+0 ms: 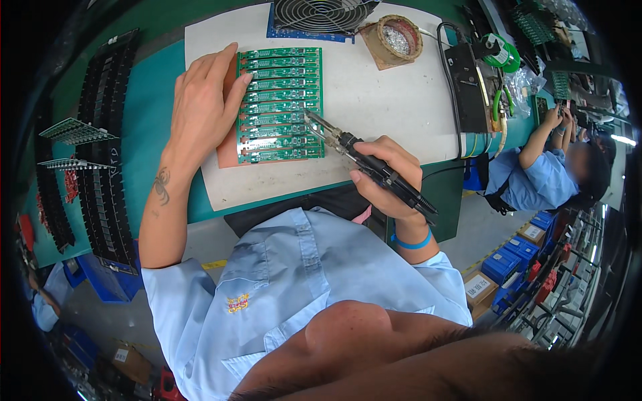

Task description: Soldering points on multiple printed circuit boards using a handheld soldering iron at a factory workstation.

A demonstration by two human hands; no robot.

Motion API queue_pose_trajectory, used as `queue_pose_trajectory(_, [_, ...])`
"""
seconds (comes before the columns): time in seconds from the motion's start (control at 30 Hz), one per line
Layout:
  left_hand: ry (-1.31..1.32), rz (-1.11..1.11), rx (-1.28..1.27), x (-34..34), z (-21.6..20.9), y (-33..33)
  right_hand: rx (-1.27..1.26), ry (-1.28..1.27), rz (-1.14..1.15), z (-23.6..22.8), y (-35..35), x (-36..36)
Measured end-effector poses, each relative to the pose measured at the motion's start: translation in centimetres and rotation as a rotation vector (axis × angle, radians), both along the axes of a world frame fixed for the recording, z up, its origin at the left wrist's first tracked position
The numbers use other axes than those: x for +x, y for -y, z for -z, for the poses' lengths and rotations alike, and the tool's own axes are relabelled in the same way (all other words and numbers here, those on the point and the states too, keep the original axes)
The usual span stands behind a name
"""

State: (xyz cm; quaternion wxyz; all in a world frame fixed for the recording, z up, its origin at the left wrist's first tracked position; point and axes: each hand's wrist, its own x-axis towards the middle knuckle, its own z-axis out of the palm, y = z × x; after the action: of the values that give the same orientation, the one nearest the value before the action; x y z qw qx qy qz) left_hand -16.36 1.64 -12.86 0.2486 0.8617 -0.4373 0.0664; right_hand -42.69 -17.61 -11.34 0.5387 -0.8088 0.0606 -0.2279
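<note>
A green panel of several narrow circuit boards (284,100) lies on the white sheet (388,100) in front of me. Part of a reddish-brown backing board (229,152) shows at the panel's left and lower edges. My left hand (204,97) lies flat along the panel's left side, fingers stretched out and thumb resting on its edge. Wrapped round a black soldering iron (378,168) with a metal guide beside its tip, my right hand (394,175) slants it to the upper left. The tip is over the panel's right half; whether it touches cannot be seen.
A fan with a round grille (324,15) and a round pot of silvery bits (399,37) stand at the far side. At right are a black box (466,90) and a green spool (501,53). Black slotted racks (100,180) stand left. A co-worker (542,170) sits at right.
</note>
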Motion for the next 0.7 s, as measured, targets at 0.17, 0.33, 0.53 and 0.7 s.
queue_pose_trajectory(0.17, [0.004,-0.002,-0.002,0.0,0.0,-0.1,0.004,0.003,-0.001,0.1,0.0,0.0])
queue_pose_trajectory(0.33, [-0.005,-0.002,-0.005,0.1,0.0,-0.1,-0.017,0.026,0.025,-0.1,0.1,0.0])
queue_pose_trajectory(0.53, [-0.008,0.005,-0.015,-0.1,0.0,-0.1,-0.083,0.031,0.092,-0.5,1.5,0.5])
queue_pose_trajectory(0.7, [-0.016,0.021,-0.05,-0.2,0.1,0.2,-0.057,0.149,0.337,1.3,4.3,3.3])
